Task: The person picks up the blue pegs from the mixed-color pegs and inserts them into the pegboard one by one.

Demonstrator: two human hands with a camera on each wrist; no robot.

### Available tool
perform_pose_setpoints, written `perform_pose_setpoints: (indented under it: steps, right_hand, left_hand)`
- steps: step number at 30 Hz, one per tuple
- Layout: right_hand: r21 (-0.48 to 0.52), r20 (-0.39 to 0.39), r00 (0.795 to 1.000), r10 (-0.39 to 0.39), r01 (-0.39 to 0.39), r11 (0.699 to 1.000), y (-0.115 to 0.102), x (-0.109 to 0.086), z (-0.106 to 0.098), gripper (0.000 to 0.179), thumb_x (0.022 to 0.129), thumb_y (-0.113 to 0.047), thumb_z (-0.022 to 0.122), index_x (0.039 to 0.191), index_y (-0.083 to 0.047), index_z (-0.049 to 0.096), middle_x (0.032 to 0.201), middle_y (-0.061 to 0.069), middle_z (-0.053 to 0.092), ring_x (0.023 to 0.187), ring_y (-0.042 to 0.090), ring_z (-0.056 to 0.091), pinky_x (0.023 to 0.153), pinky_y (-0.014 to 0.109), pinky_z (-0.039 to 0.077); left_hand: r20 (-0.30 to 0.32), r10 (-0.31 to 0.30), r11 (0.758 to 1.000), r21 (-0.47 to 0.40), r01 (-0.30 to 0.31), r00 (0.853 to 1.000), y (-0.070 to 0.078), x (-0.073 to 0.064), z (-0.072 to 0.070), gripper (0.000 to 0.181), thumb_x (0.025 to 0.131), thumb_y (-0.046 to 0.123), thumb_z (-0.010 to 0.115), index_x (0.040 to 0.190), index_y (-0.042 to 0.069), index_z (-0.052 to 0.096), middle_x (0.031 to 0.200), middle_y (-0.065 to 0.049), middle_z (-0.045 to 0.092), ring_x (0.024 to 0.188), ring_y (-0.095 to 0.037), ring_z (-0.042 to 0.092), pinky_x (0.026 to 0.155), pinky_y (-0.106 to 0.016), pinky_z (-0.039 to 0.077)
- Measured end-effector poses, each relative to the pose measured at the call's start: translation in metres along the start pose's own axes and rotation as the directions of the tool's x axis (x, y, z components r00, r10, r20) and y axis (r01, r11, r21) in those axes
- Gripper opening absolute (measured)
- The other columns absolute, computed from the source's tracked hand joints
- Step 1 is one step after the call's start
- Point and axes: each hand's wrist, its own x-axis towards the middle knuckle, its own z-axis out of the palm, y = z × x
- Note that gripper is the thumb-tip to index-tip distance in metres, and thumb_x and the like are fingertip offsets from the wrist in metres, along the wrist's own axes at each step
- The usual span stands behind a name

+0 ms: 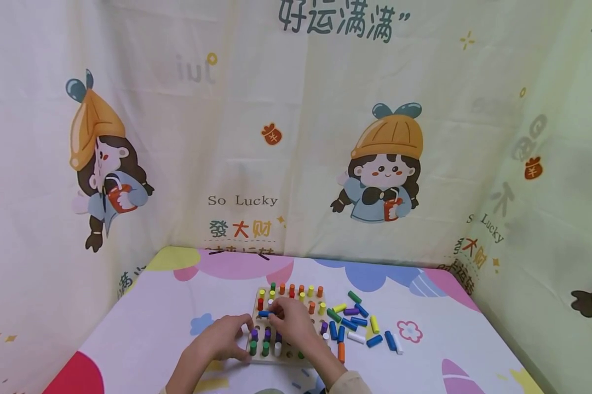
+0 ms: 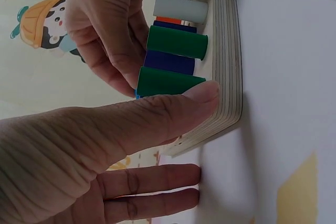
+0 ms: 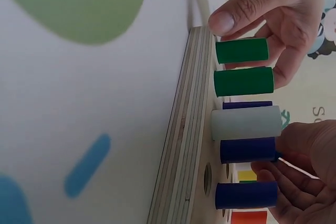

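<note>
A wooden pegboard (image 1: 276, 359) stands on the table in the head view, with coloured pegs upright in many of its holes. My right hand (image 1: 292, 320) is over the board and pinches a blue peg (image 1: 264, 314), which lies sideways above the left part. My left hand (image 1: 223, 336) rests against the board's left side. Its thumb (image 2: 202, 93) touches the near left corner beside a green peg (image 2: 168, 81), and the other fingers extend along the side. In the right wrist view, green pegs (image 3: 242, 81) and a white peg (image 3: 247, 123) stand along the near edge.
Loose pegs lie right of the board, among them a white peg (image 1: 356, 337), a yellow peg (image 1: 374, 324) and an orange peg (image 1: 342, 353). The table (image 1: 414, 366) has a patterned cover. A printed curtain (image 1: 300, 164) hangs behind it and at both sides.
</note>
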Motion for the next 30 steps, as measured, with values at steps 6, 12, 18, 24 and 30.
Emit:
perform_pose_setpoints:
  steps: [6,12,18,24,30]
  right_hand:
    - [-0.048,0.001,1.000,-0.029,0.029,0.998,-0.002,0.005,0.003,0.008,0.093,-0.011,0.075,0.101,-0.010,0.075,0.086,-0.007,0.068,0.074,0.007,0.056,0.071,0.021,0.055]
    - [-0.055,0.021,1.000,-0.019,0.020,0.998,0.000,0.010,0.008,0.008,0.093,-0.009,0.075,0.101,-0.009,0.075,0.085,-0.006,0.067,0.072,0.008,0.055,0.070,0.021,0.055]
    - [-0.064,0.018,1.000,-0.021,0.022,0.998,-0.002,0.011,0.010,0.011,0.092,-0.008,0.075,0.102,-0.007,0.073,0.087,-0.004,0.067,0.074,0.009,0.055,0.072,0.023,0.057]
    - [-0.078,0.004,0.998,-0.057,0.057,0.995,-0.009,0.011,0.011,0.012,0.093,-0.007,0.074,0.105,-0.006,0.073,0.092,-0.001,0.069,0.078,0.010,0.057,0.076,0.026,0.058]
    - [-0.058,-0.003,0.998,-0.059,0.059,0.997,-0.013,0.010,0.013,0.014,0.093,-0.005,0.074,0.107,-0.008,0.073,0.097,0.000,0.069,0.085,0.011,0.062,0.082,0.031,0.059]
  left_hand:
    - [0.004,-0.007,1.000,0.004,0.007,1.000,-0.001,0.001,0.000,0.045,0.069,0.020,0.096,0.100,0.019,0.063,0.090,-0.004,0.065,0.082,-0.023,0.055,0.079,-0.051,0.052]
    - [-0.005,-0.005,1.000,0.001,0.005,1.000,0.000,-0.001,0.000,0.046,0.068,0.019,0.096,0.099,0.019,0.063,0.090,-0.004,0.065,0.082,-0.023,0.056,0.079,-0.052,0.051]
    - [-0.017,0.014,1.000,0.007,-0.014,1.000,0.000,-0.002,0.000,0.046,0.067,0.018,0.096,0.099,0.018,0.062,0.089,-0.005,0.065,0.083,-0.024,0.057,0.079,-0.053,0.051]
    - [-0.024,0.020,1.000,0.011,-0.020,1.000,0.000,-0.002,0.000,0.046,0.067,0.017,0.096,0.098,0.018,0.062,0.089,-0.006,0.065,0.082,-0.024,0.057,0.078,-0.053,0.051]
    - [-0.029,0.056,0.998,0.003,-0.056,0.998,-0.003,-0.003,0.001,0.046,0.066,0.017,0.096,0.098,0.017,0.062,0.088,-0.006,0.066,0.082,-0.024,0.058,0.076,-0.051,0.051]
